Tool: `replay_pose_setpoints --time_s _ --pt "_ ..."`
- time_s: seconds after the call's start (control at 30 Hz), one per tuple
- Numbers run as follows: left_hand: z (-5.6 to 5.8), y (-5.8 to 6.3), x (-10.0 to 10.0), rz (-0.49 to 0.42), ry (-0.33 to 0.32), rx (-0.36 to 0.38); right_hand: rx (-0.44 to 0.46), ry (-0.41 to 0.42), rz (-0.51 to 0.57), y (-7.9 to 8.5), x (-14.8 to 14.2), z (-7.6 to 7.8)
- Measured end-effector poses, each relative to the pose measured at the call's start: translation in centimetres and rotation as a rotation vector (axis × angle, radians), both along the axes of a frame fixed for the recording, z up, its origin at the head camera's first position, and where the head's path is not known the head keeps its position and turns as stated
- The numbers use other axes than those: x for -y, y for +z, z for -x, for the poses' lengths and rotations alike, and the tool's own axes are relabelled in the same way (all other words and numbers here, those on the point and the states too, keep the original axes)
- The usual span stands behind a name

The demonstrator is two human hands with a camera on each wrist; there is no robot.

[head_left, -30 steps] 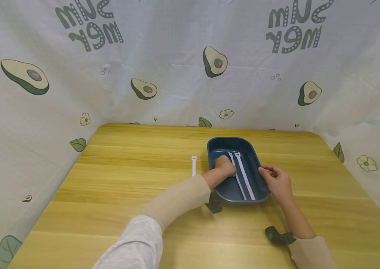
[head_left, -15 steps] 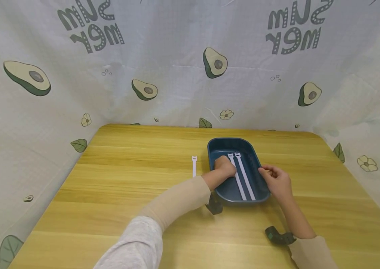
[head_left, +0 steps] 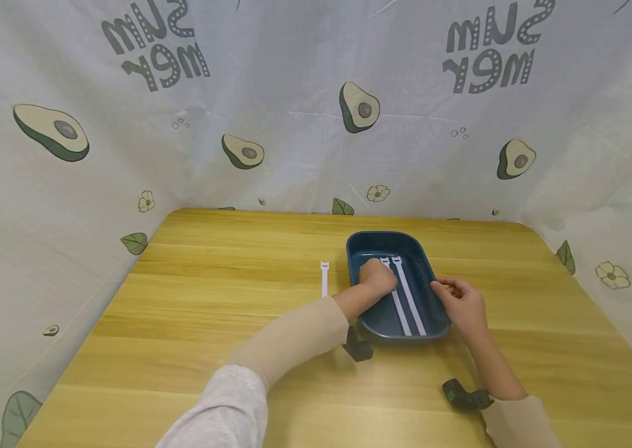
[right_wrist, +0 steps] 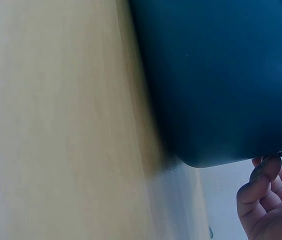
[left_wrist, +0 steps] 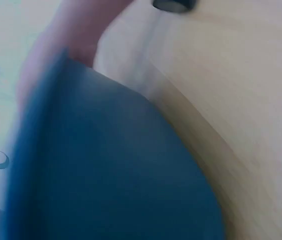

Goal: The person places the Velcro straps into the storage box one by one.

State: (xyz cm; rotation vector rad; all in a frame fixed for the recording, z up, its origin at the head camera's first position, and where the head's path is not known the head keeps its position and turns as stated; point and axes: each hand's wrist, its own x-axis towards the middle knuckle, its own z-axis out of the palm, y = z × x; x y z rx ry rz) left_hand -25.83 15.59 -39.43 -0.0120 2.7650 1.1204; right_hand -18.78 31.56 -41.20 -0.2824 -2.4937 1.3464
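Note:
A dark blue tray [head_left: 385, 326] stands on the table, with two white hook-and-loop cable straps inside, side by side lengthwise. My left hand [head_left: 377, 278] reaches in over the tray's left rim. It is at the left strap [head_left: 400, 311] and covers part of its length; its fingertips are hidden beneath the hand. Beside it lies the right strap [head_left: 410, 298], untouched. My right hand [head_left: 464, 306] pinches the tray's right rim between thumb and fingers, as the right wrist view also shows. The left wrist view is blurred, mostly filled by the tray's outer wall [left_wrist: 126, 150].
Left of the tray, another white strap [head_left: 324, 278] lies on the wooden table [head_left: 226, 267], its lower end hidden behind my left forearm. A patterned white curtain [head_left: 293, 93] rises behind the table and along both sides.
The left strap in the tray appeared narrow and slanted a second ago; now it lies flatter and nearly parallel to the other. Both hands stay almost in place.

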Motion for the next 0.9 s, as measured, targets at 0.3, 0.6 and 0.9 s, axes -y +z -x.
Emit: replay_pose_setpoints --time_s 0.3,0.6,0.9 --pt "-1.0 1.7 0.7 -0.508 0.031 0.118 0.011 0.007 0.018 0.0 -0.1 -0.1" --pt "-2.1 3.1 3.8 -0.757 -0.116 0.095 0.003 0.007 0.01 0.1 -0.1 -0.1" --pt "-3.3 3.4 6.6 -0.799 -0.166 0.089 0.004 0.0 0.012 0.0 0.0 0.0"
